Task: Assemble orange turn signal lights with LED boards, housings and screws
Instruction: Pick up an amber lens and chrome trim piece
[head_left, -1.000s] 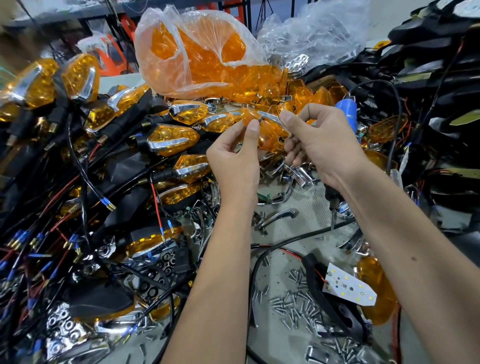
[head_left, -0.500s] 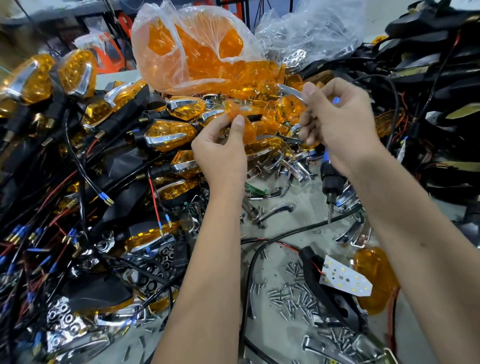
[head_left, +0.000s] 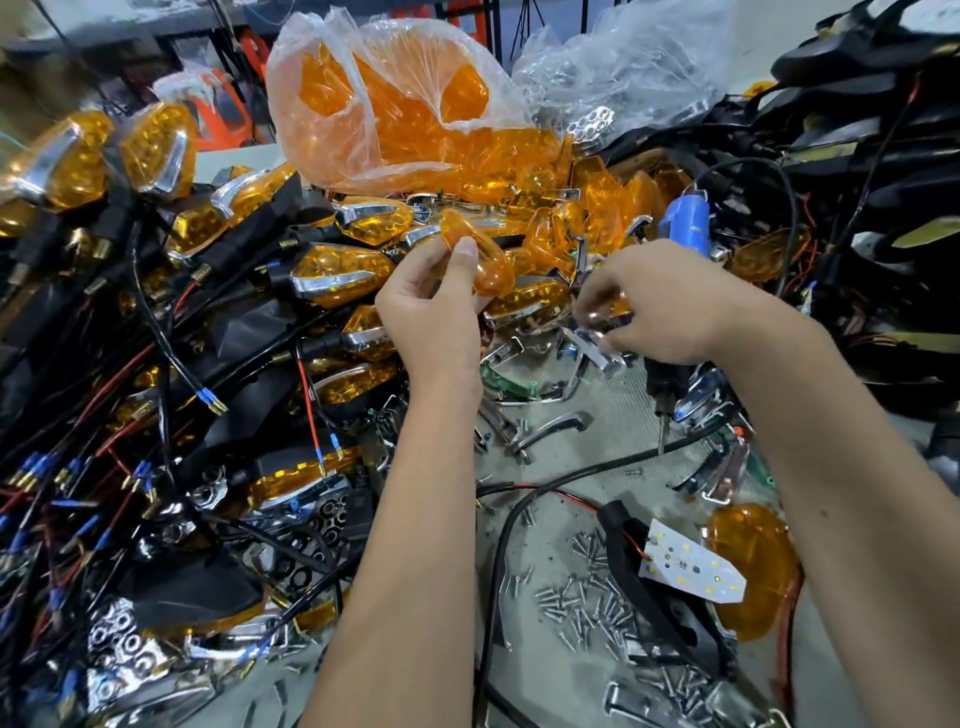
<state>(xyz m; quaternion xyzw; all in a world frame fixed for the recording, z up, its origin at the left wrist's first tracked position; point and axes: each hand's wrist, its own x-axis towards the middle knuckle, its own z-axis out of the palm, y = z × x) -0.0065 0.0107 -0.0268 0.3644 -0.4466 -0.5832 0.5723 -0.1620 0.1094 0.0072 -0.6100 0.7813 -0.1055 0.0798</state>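
My left hand (head_left: 431, 312) holds a loose orange lens (head_left: 483, 260) up between thumb and fingers over the parts pile. My right hand (head_left: 670, 306) is lower, to its right, with fingers curled down onto a chrome trim piece (head_left: 597, 351) among other trims. Motion blur hides whether they grip it. Near the front right, a white LED board (head_left: 691, 569) on red wire rests on a black housing (head_left: 660, 618), beside another orange lens (head_left: 753, 561). Loose screws (head_left: 587, 603) lie scattered in front of the housing.
A blue electric screwdriver (head_left: 685, 223) lies behind my right hand. A plastic bag of orange lenses (head_left: 405, 114) and a clear bag of chrome parts (head_left: 623, 78) stand at the back. Assembled lights with wires (head_left: 337, 270) crowd the left; black housings (head_left: 857, 156) pile up on the right.
My right hand dropped from beside the raised lens down to the chrome trims on the table. My left hand stayed up with the orange lens.
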